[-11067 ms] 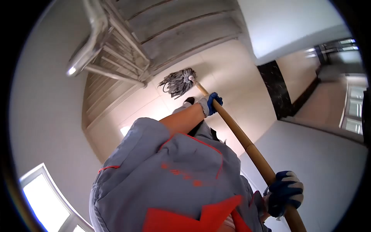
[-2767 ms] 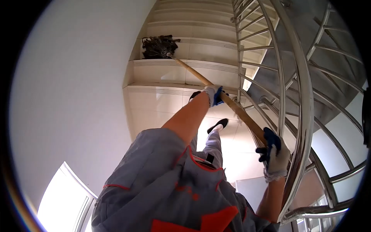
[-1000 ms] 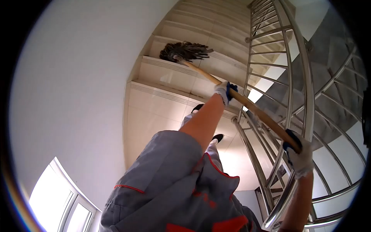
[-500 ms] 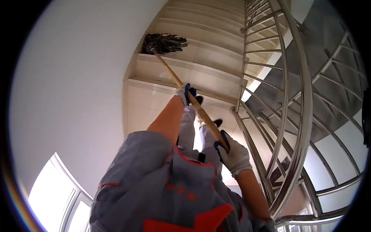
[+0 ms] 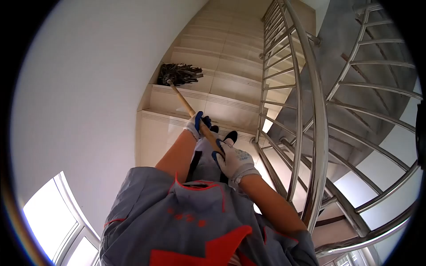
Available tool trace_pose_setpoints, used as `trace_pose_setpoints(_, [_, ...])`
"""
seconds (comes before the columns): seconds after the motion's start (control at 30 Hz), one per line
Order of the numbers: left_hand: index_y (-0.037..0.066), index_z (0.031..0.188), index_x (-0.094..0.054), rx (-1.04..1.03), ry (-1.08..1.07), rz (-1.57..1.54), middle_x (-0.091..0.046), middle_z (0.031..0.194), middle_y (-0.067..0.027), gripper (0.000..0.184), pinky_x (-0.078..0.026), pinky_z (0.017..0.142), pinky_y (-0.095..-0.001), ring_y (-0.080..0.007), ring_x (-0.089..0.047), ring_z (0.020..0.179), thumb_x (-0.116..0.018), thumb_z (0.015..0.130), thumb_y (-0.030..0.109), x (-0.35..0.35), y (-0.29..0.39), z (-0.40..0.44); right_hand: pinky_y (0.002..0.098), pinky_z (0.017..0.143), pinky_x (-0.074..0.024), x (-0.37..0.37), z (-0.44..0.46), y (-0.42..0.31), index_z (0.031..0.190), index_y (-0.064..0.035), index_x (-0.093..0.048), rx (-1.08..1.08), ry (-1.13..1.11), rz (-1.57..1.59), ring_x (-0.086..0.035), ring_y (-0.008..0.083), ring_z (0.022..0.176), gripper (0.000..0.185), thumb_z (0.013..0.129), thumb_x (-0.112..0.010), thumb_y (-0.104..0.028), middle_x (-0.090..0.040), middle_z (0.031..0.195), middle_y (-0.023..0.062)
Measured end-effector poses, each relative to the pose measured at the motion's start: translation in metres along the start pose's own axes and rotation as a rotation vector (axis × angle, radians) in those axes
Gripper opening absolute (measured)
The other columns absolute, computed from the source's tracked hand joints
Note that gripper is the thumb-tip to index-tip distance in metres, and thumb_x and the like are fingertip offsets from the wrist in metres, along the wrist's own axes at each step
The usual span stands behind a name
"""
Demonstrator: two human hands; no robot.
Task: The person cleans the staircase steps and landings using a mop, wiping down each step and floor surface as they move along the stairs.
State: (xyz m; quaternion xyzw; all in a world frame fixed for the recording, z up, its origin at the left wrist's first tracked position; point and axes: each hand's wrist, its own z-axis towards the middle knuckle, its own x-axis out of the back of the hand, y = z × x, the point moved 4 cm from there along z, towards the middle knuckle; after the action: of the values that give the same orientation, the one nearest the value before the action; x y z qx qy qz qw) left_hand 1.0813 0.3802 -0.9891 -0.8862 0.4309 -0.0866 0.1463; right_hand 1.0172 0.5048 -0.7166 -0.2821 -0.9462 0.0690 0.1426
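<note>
A mop [image 5: 183,98] with a long wooden handle slants up and away from me to the left. Its dark strip head [image 5: 179,74] lies on a stair tread, in the corner against the wall. My left hand [image 5: 195,124], in a white glove with blue on the palm side, is closed around the middle of the handle. Lower down, near the handle's upper end, my right hand [image 5: 233,158] wraps round it in a matching glove. Below the hands, my dark shoes [image 5: 230,137] are on the light tiles.
Tiled stairs [image 5: 230,104] with grooved edges climb ahead. A shiny metal railing [image 5: 318,119] runs close along my right side, with more railing beyond. A white wall [image 5: 88,97] borders the left, and a bright window [image 5: 53,217] is at lower left.
My right hand has moved up and left, closer to my left hand. In the view, the mop head sits lower and slightly left, while the stairs and railing have shifted too.
</note>
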Motion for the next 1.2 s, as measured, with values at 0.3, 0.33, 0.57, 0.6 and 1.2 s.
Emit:
trace_pose_setpoints(0.3, [0.01, 0.072, -0.049, 0.02, -0.111, 0.091, -0.053, 0.059, -0.0068, 0.023, -0.047, 0.05, -0.0381, -0.0247, -0.052, 0.05, -0.062, 0.083, 0.025, -0.012, 0.031, 0.037, 0.0438, 0.077, -0.0468, 0.014, 0.031, -0.006, 0.126, -0.0076, -0.045, -0.03, -0.024, -0.099, -0.06, 0.0349, 0.091, 0.044, 0.09, -0.045, -0.033, -0.06, 0.105, 0.0178])
trace_pose_setpoints(0.33, [0.01, 0.072, -0.049, 0.013, -0.089, 0.083, -0.053, 0.06, -0.0066, 0.021, -0.047, 0.05, -0.0387, -0.0244, -0.053, 0.052, -0.064, 0.082, 0.021, -0.019, 0.032, 0.028, 0.0438, 0.077, -0.0468, 0.023, 0.031, -0.01, 0.125, -0.0084, -0.046, -0.049, -0.028, -0.107, -0.06, 0.0351, 0.09, 0.043, 0.09, -0.045, -0.033, -0.061, 0.102, 0.0178])
trace_pose_setpoints(0.57, [0.014, 0.08, -0.054, 0.189, -0.228, 0.448, -0.056, 0.069, -0.0069, 0.038, -0.043, 0.053, -0.0387, -0.0249, -0.054, 0.06, -0.061, 0.078, 0.051, -0.068, 0.031, 0.041, 0.0421, 0.075, -0.0475, 0.09, 0.045, 0.014, 0.123, -0.0114, -0.052, -0.055, 0.097, -0.091, -0.061, 0.0355, 0.087, 0.042, 0.086, -0.052, -0.032, -0.063, 0.091, 0.0197])
trace_pose_setpoints(0.6, [0.015, 0.082, -0.054, 0.2, -0.263, 0.462, -0.058, 0.074, -0.0073, 0.038, -0.046, 0.055, -0.0379, -0.0246, -0.056, 0.064, -0.057, 0.08, 0.053, -0.081, 0.025, 0.038, 0.0419, 0.074, -0.0475, 0.101, 0.045, 0.019, 0.122, -0.0115, -0.053, -0.064, 0.127, -0.097, -0.061, 0.0356, 0.086, 0.041, 0.086, -0.053, -0.031, -0.063, 0.09, 0.0202])
trace_pose_setpoints(1.2, [0.012, 0.112, -0.046, -0.125, -0.068, 0.245, -0.059, 0.087, -0.0183, 0.049, -0.054, 0.061, -0.0463, -0.0357, -0.063, 0.07, -0.056, 0.084, 0.051, -0.021, 0.114, 0.05, 0.023, 0.053, -0.0478, 0.255, 0.099, 0.036, 0.125, -0.0049, -0.053, -0.047, -0.005, 0.373, -0.055, 0.008, 0.053, 0.043, 0.083, -0.058, -0.015, -0.061, 0.069, 0.0046])
